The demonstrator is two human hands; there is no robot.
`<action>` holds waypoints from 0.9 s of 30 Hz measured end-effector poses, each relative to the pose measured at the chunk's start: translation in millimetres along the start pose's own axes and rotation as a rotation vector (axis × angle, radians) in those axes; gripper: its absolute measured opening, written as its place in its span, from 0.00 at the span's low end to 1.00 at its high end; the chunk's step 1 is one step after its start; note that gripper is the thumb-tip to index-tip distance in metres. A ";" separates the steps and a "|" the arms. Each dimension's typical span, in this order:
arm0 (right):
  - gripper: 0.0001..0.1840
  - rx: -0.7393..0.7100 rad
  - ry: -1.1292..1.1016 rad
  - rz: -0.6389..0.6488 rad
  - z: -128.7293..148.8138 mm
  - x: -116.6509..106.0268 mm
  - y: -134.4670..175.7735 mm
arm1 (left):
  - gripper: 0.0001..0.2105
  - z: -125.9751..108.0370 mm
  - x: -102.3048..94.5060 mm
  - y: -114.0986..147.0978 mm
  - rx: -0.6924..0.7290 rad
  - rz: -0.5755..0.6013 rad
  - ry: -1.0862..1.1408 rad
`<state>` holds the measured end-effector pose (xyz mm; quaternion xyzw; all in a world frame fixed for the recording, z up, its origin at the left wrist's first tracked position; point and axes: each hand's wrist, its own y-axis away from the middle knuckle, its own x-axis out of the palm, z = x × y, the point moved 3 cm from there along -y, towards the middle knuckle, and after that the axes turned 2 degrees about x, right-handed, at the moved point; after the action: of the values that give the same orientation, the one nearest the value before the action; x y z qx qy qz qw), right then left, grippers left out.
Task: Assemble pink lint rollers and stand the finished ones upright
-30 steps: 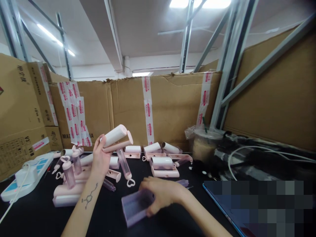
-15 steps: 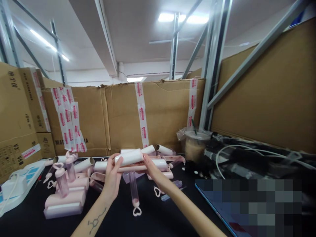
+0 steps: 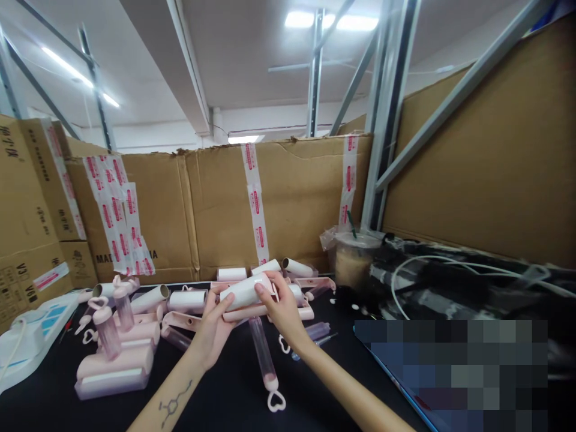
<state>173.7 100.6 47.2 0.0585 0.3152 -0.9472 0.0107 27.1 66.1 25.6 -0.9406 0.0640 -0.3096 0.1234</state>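
Note:
Between my two hands is a lint roller, its white roll (image 3: 245, 292) seated along a pink holder (image 3: 245, 312). A translucent purple handle (image 3: 262, 351) hangs from it, ending in a pink heart-shaped ring (image 3: 276, 400). My left hand (image 3: 216, 327) is closed on the left end, thumb on top of the roll. My right hand (image 3: 282, 306) grips the right end, with its thumb and fingers pressed on the roll. Beyond them lie loose white rolls (image 3: 188, 300) and pink holder parts (image 3: 182, 321); some are partly hidden behind my hands.
Assembled lint rollers (image 3: 114, 363) stand at the left, near a white power strip (image 3: 40, 336). A screwdriver (image 3: 326, 339) lies right of my hands. At the right are a drink cup (image 3: 354, 264), a white cable (image 3: 400, 270) and a blue-edged device (image 3: 396, 378). Cardboard (image 3: 220, 204) walls the back.
My right hand has come over the roll's right end, thumb now on top. The lint roller has shifted slightly right, and its hanging handle slants more to the right. The view has moved a little.

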 end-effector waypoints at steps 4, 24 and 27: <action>0.13 -0.062 0.063 0.132 -0.4 0.7 -2.2 | 0.11 -10.9 -11.0 -6.4 -0.074 0.111 -0.253; 0.24 0.463 -0.256 0.572 -21.0 21.0 7.1 | 0.23 -6.6 -18.4 -4.9 -0.058 0.355 -0.966; 0.24 0.527 -0.337 0.561 -19.8 21.3 10.9 | 0.19 -1.2 -15.0 -0.4 -0.072 0.331 -1.008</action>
<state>155.2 104.1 22.5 -0.0129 0.0276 -0.9520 0.3045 14.4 69.2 18.2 -0.9537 0.1549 0.2068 0.1539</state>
